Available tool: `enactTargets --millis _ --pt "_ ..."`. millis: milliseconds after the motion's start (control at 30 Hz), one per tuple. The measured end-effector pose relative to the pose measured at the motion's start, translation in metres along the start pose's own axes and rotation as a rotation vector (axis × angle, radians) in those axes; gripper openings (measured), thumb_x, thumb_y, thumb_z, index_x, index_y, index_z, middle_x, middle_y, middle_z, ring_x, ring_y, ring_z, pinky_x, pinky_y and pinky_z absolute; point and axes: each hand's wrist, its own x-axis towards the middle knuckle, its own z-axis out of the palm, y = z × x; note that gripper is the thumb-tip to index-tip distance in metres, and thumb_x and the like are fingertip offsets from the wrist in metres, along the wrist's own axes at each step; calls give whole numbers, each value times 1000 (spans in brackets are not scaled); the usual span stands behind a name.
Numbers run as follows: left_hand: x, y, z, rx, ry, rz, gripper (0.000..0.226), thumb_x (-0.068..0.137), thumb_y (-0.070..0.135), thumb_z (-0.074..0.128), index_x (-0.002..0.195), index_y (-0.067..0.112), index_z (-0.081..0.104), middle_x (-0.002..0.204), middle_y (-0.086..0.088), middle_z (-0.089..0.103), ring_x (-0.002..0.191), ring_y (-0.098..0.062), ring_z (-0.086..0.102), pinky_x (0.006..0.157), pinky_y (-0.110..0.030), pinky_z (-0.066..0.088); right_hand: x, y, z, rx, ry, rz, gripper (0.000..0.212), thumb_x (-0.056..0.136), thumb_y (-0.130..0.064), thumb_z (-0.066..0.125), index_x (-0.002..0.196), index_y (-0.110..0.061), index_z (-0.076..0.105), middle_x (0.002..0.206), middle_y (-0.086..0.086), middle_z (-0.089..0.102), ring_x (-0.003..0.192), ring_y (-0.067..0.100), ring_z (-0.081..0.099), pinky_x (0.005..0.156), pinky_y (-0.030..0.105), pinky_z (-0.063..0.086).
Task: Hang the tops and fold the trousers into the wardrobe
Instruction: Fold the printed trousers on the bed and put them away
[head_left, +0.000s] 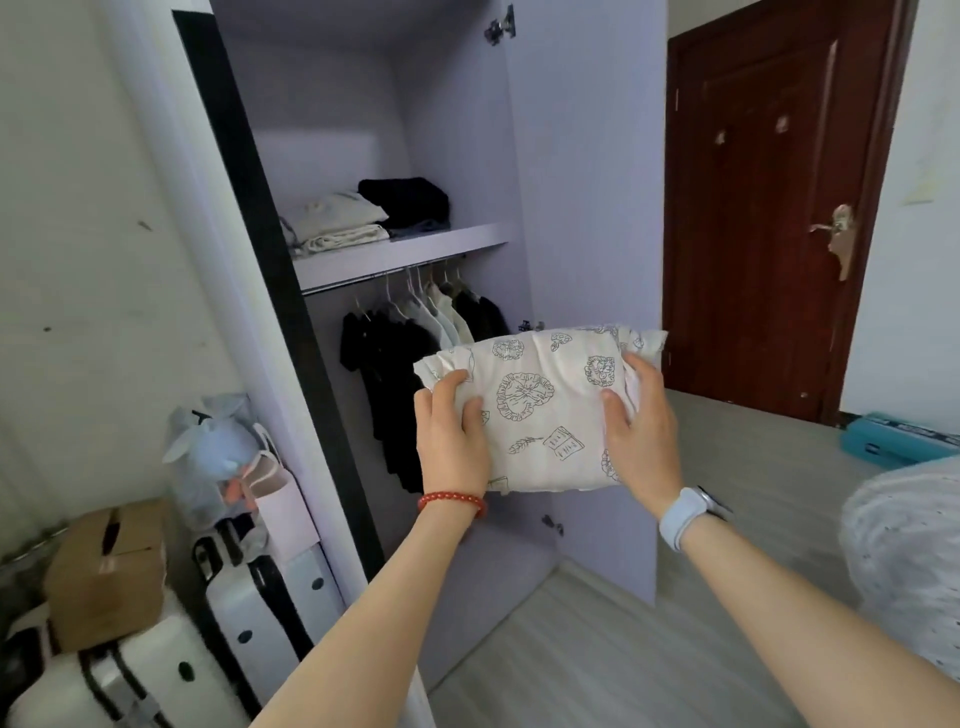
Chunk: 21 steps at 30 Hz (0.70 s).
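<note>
Wardrobe (587, 156) shelf (400, 254) holds folded clothes (363, 215); tops (415, 332) hang below.

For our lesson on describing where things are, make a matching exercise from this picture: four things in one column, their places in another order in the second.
Things:
1. printed folded trousers
2. black folded garment
3. hanging tops
4. cardboard box

Places:
A. on the rail under the shelf
B. on a white suitcase
C. between both hands
D. on the wardrobe shelf

Pairs: 1-C, 2-D, 3-A, 4-B
</note>
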Motion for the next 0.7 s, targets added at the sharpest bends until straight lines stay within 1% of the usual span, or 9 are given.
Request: enactTargets --millis 100,200,267,300,400,500,567,633,700 --pt "35 -25 26 6 27 -7 30 94 12 50 124 11 52 106 0 42 84 -10 45 74 -8 28 36 26 31 32 -22 -1 41 94 -7 48 134 -8 41 137 2 46 125 16 42 93 8 24" --pt "93 -55 62 25 58 42 29 94 9 51 122 10 54 104 -1 43 79 -3 44 72 -6 29 93 58 72 80 -44 -19 40 94 -8 48 133 -9 41 133 -2 46 119 9 42 92 7 24" --pt "143 -70 90 43 95 66 28 93 9 51 121 10 54 104 -1 43 81 4 44 72 0 29 141 80 100 139 -56 -42 39 94 -7 48 132 -10 41 128 -5 45 115 6 40 91 8 25" --pt "165 -74 103 49 103 79 28 93 9 51 121 10 55 104 -1 43 82 5 45 73 3 28 163 89 112 157 -54 -52 39 94 -7 48 132 -10 42 126 -6 44 115 6 40 92 8 25" --pt "236 -84 136 82 104 106 28 94 9 50 121 11 55 105 -1 43 84 4 46 76 2 27 235 109 149 218 -58 -45 39 94 -6 48 132 -10 41 124 -10 41 116 6 40 94 13 26" --pt "296 -97 152 123 130 140 27 94 9 50 121 11 55 103 1 43 87 14 44 75 7 26 298 122 195 225 -73 -60 39 93 -6 48 132 -9 42 130 -2 46 119 12 43 94 15 27" --pt "334 -111 152 155 176 155 26 94 8 50 120 10 56 101 0 43 82 6 46 74 5 27 331 123 234 236 -93 -94 39 93 -6 49 131 -9 43 133 4 48 121 17 45 95 16 29" --pt "368 -127 144 209 221 162 26 94 8 51 119 10 56 101 0 43 77 -2 42 73 -1 28 354 119 268 257 -127 -144 39 93 -6 50 131 -8 43 132 4 48 121 18 46 96 16 29" --pt "407 -149 128 267 277 154 26 94 8 51 119 10 56 102 0 42 83 -5 41 75 -6 27 377 108 314 307 -180 -199 39 93 -8 50 131 -8 42 132 2 48 119 14 45 95 13 28"
